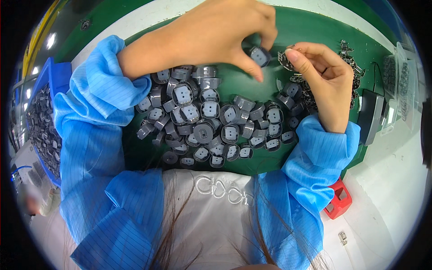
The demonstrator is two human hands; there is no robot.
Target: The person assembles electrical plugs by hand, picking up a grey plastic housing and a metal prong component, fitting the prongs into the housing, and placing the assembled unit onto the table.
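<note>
Left hand (238, 29): reaches in across the upper part of the bench (292, 24), thumb and fingers curved well apart. A dark grey housing (260, 56) with a pale grey face sits inside that curve, close against the fingers, the pale face in view; the thumb tip stands lower, seemingly off it. Blur and overlap hide the contact; cannot tell whether this grip has firm hold.

Right hand (330, 74): grip closed, thumb against fingertips, on a small metal piece (284, 61). The piece projects from the tips toward the left hand, most of it uncovered. Judgement: a tip-only pinch suits so thin a part and keeps its body free of the fingers.

Relation: housing just left of the metal piece, apart from it, both above the far side of the pile.

Placement: loose pile of housings (209, 109) lies between the forearms, many pale face up, some on their sides. Heap of metal pieces (355, 76) lies behind the right hand, to its right. Probable reason: each stock within short reach of one hand. Blue bin (63, 70) with more grey parts stands beyond the left sleeve.
</note>
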